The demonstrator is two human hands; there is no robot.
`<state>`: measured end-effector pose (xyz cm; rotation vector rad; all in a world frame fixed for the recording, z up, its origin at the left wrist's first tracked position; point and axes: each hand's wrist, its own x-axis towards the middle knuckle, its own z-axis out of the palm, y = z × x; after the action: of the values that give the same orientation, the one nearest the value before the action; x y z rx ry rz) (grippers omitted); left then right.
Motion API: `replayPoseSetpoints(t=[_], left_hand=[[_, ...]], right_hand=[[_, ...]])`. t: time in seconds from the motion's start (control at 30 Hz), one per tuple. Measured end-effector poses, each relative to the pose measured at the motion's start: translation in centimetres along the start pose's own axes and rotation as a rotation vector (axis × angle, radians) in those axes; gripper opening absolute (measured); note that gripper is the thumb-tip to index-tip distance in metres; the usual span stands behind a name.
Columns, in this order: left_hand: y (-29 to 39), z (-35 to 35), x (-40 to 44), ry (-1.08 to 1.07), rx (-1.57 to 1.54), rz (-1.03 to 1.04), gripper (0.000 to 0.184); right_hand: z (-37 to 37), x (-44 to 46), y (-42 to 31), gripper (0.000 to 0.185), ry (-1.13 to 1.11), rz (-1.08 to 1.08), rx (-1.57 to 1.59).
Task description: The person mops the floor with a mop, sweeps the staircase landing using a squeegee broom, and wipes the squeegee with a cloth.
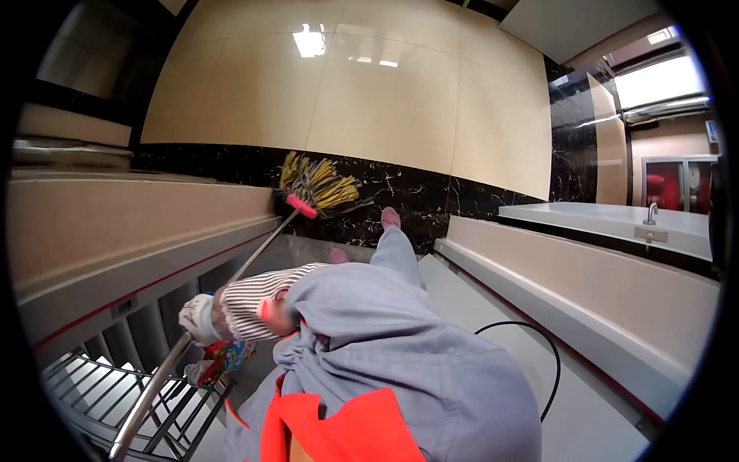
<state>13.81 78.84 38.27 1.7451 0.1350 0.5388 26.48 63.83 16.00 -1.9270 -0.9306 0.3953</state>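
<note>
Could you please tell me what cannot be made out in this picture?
All in the head view:
Mop handle: near end cut off by the bottom edge.
Hand on it: left or right unclear; grey clothing hides the upper arm.
Black cable: both ends hidden behind that clothing.
Colourful item: print too small to read.
Patch beside the striped sleeve: too blurred to identify.

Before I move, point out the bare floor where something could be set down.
The widest free patch is the pale tile floor beyond the dark border, past the mop head. A grey strip between the grey clothes and right-hand wall is partly bare; a black cable crosses it. Crowded: the left side, with mop handle, gloved hand and rack.
</note>
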Motion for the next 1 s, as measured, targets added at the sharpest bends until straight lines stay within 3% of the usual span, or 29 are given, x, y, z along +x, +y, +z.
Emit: replayPoseSetpoints(t=[0.13, 0.3, 0.37, 0.43, 0.5, 0.57, 0.6, 0.67, 0.73, 0.77, 0.8, 0.83, 0.87, 1.0], left_hand=[[-0.8, -0.3, 1.8, 0.017, -0.024, 0.039, 0.026], [-1.1, -0.7, 6.0, 0.029, -0.025, 0.138, 0.024], [-2.2, -1.7, 9.2, 0.058, 0.066, 0.285, 0.024], [-2.6, -0.2, 11.5, 0.049, 0.215, 0.472, 0.024], [-3.8, 6.1, 11.5, -0.195, 0.095, 0.323, 0.024], [-7.6, 9.5, 12.1, -0.614, -0.142, -0.032, 0.028], [-7.7, 11.9, 12.1, -0.570, -0.171, -0.083, 0.027], [-6.8, 15.9, 12.9, -0.421, -0.186, -0.083, 0.025], [-5.5, 18.0, 13.6, -0.386, -0.206, -0.093, 0.023], [-5.1, 18.7, 14.0, -0.361, -0.217, -0.092, 0.022], [-4.6, 19.5, 14.5, -0.353, -0.226, -0.094, 0.022], [-4.1, 20.3, 14.8, -0.349, -0.232, -0.094, 0.021], [-3.8, 21.1, 15.1, -0.343, -0.235, -0.094, 0.021], [-1.5, 23.9, 14.8, -0.348, -0.241, -0.071, 0.022]], right_hand=[[-6.1, -0.6, -2.3, 0.021, -0.101, 0.049, -0.040], [-11.4, -3.2, -0.3, 0.026, -0.165, 0.141, -0.050], [-9.6, -2.7, 3.3, 0.032, -0.012, 0.139, -0.111], [-11.1, -6.1, 6.5, 0.038, -0.006, 0.243, -0.098], [-13.7, -12.7, 12.2, 0.045, 0.177, 0.304, 0.098], [-17.2, -20.8, 16.1, 0.059, 0.316, 0.505, 0.256], [-16.5, -23.5, 20.2, 0.061, 0.472, 0.887, 0.245], [-16.5, -33.8, 30.1, 0.057, 0.765, 1.350, 0.389], [-22.1, -43.8, 26.4, 0.052, 1.127, 2.001, 0.549], [-20.1, -49.8, 29.9, 0.062, 1.470, 2.126, 0.288], [-21.0, -55.8, 29.8, 0.066, 1.423, 2.260, 0.363], [-21.3, -61.2, 31.4, 0.068, 1.483, 2.496, 0.207], [-23.4, -64.0, 26.5, 0.058, 1.508, 2.343, 0.367], [-24.5, -74.2, 22.4, 0.064, 1.877, 2.357, 0.405]])
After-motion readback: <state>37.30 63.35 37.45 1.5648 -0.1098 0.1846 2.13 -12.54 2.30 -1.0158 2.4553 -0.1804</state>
